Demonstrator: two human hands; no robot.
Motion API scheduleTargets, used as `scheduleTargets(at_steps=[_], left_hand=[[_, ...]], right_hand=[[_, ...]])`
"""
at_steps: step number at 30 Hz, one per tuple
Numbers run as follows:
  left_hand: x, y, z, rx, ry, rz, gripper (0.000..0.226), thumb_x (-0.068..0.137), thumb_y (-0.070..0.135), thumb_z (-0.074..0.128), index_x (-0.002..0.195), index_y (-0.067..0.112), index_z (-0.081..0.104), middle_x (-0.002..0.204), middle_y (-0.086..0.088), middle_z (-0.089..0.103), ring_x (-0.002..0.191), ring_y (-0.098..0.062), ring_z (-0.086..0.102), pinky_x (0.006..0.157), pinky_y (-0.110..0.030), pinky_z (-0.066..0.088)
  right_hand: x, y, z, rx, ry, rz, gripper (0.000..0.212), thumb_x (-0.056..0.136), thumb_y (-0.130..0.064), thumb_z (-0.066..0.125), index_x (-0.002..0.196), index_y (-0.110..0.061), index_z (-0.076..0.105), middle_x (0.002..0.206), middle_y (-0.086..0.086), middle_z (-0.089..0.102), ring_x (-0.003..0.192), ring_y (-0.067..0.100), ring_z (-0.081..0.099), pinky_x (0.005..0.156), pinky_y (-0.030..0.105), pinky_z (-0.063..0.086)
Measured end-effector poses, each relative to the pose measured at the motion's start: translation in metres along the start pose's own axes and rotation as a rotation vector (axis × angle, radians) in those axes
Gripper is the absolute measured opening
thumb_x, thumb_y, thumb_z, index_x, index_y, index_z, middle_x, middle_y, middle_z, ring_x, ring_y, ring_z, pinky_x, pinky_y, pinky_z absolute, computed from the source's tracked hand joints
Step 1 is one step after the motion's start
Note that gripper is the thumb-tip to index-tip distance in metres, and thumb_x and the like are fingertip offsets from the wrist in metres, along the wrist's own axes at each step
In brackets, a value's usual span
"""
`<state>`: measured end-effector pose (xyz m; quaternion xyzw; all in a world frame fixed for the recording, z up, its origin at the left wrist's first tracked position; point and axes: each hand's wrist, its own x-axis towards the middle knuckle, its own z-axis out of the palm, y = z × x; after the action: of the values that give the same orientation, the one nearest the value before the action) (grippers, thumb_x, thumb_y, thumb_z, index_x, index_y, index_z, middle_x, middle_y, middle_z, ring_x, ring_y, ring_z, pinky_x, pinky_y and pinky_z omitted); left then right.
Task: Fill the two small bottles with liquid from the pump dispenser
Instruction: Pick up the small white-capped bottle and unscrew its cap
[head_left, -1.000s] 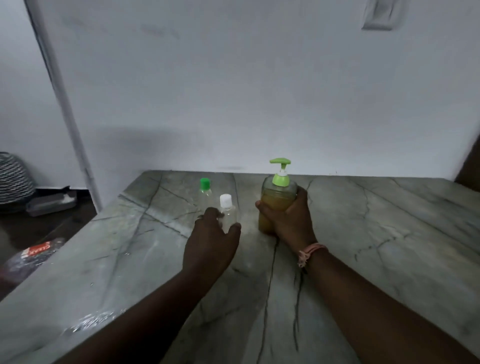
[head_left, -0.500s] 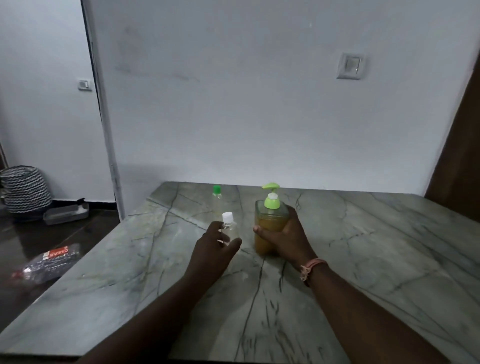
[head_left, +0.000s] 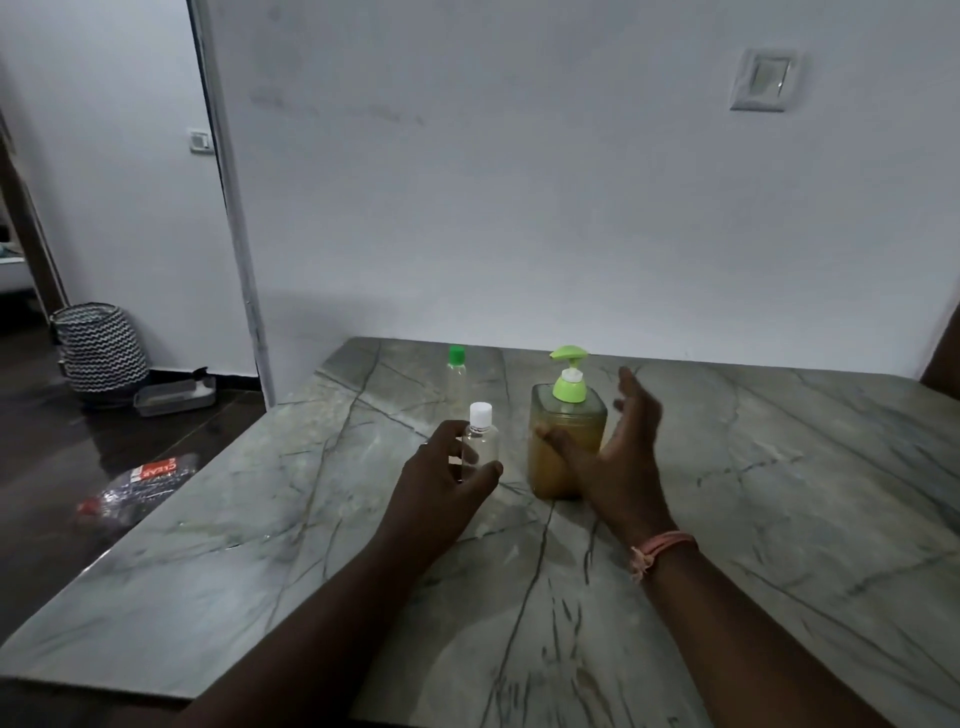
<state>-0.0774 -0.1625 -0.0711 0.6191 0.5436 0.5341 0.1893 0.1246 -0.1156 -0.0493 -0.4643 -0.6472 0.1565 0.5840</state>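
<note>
Right hand (head_left: 618, 447) has just let go of the pump dispenser (head_left: 567, 441) and hangs open beside it. That frees it, maybe to take a cap off. Left hand (head_left: 447, 475) wraps around the white-capped bottle (head_left: 482, 439), which looks empty. Farther back on the table (head_left: 779, 493) stands the green-capped bottle (head_left: 456, 370), also clear. Orange-brown liquid fills most of the dispenser.

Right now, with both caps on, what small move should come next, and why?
Probably lift the white-capped bottle and twist off its cap. The left hand is curled around it, and it looks empty and capped. The right hand is open beside the pump dispenser, free for the cap. Nothing can be pumped in until it's off.
</note>
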Motion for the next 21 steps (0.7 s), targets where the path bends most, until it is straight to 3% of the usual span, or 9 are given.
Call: scheduleTargets(at_steps=[3,5,7,9,12,14,18,21], left_hand=[[0.001,-0.002,0.0,-0.006,0.01,0.016,0.034,0.084,0.034,0.078,0.11,0.043,0.058,0.094,0.011,0.066,0.08,0.0,0.068,0.062,-0.014,0.054],[0.003,-0.004,0.001,-0.003,0.012,0.04,0.035,0.083,0.034,0.079,0.113,0.038,0.06,0.095,0.009,0.065,0.081,-0.004,0.067,0.067,-0.023,0.058],[0.004,-0.006,0.001,0.005,0.011,0.06,0.035,0.083,0.033,0.08,0.114,0.032,0.063,0.097,0.006,0.065,0.082,-0.006,0.067,0.071,-0.029,0.06],[0.005,-0.007,0.0,0.031,-0.008,0.09,0.038,0.084,0.035,0.079,0.118,0.024,0.065,0.104,0.003,0.066,0.089,-0.005,0.066,0.074,-0.027,0.059],[0.006,-0.009,-0.002,0.041,0.016,0.084,0.04,0.086,0.036,0.076,0.122,0.021,0.066,0.109,0.005,0.065,0.092,-0.002,0.064,0.073,-0.019,0.056],[0.008,-0.009,-0.005,0.027,0.031,0.046,0.037,0.088,0.035,0.075,0.122,0.023,0.066,0.11,0.008,0.066,0.092,-0.002,0.064,0.075,-0.022,0.056],[0.009,-0.009,-0.01,-0.019,-0.09,0.017,0.024,0.095,0.032,0.067,0.116,0.021,0.067,0.105,0.004,0.07,0.09,-0.012,0.067,0.078,-0.034,0.057],[0.01,-0.008,-0.018,-0.138,-0.165,0.003,0.024,0.099,0.036,0.054,0.111,0.021,0.069,0.097,0.004,0.072,0.087,-0.013,0.067,0.075,-0.027,0.051]], right_hand=[[0.003,-0.023,-0.003,-0.182,0.21,-0.421,0.037,0.088,-0.038,0.067,0.116,-0.021,0.052,0.112,-0.006,0.047,0.101,0.01,0.049,0.085,0.034,0.049],[-0.002,-0.04,0.006,-0.262,0.147,-0.565,0.014,0.096,-0.036,0.054,0.098,-0.022,0.054,0.088,-0.01,0.052,0.075,0.002,0.05,0.064,0.017,0.046],[-0.006,-0.057,0.024,-0.334,0.021,-0.495,0.019,0.096,-0.045,0.05,0.092,-0.027,0.054,0.071,-0.014,0.052,0.059,0.001,0.05,0.052,0.015,0.042],[-0.007,-0.065,0.044,-0.401,-0.08,-0.366,0.024,0.092,-0.051,0.053,0.093,-0.027,0.055,0.072,-0.014,0.055,0.061,0.002,0.053,0.053,0.021,0.045],[-0.002,-0.063,0.062,-0.369,-0.145,-0.329,0.024,0.093,-0.046,0.057,0.084,-0.023,0.056,0.073,-0.009,0.058,0.064,0.007,0.056,0.057,0.027,0.049],[0.0,-0.06,0.067,-0.278,-0.165,-0.33,0.023,0.094,-0.042,0.058,0.081,-0.024,0.057,0.068,-0.009,0.058,0.062,0.003,0.055,0.055,0.023,0.047],[0.0,-0.054,0.068,-0.25,-0.188,-0.378,0.02,0.097,-0.037,0.053,0.086,-0.023,0.063,0.073,-0.012,0.059,0.067,-0.001,0.055,0.057,0.015,0.043],[0.001,-0.053,0.064,-0.196,-0.222,-0.416,0.011,0.098,-0.023,0.054,0.097,-0.021,0.065,0.086,-0.012,0.062,0.076,-0.003,0.054,0.066,0.009,0.041]])
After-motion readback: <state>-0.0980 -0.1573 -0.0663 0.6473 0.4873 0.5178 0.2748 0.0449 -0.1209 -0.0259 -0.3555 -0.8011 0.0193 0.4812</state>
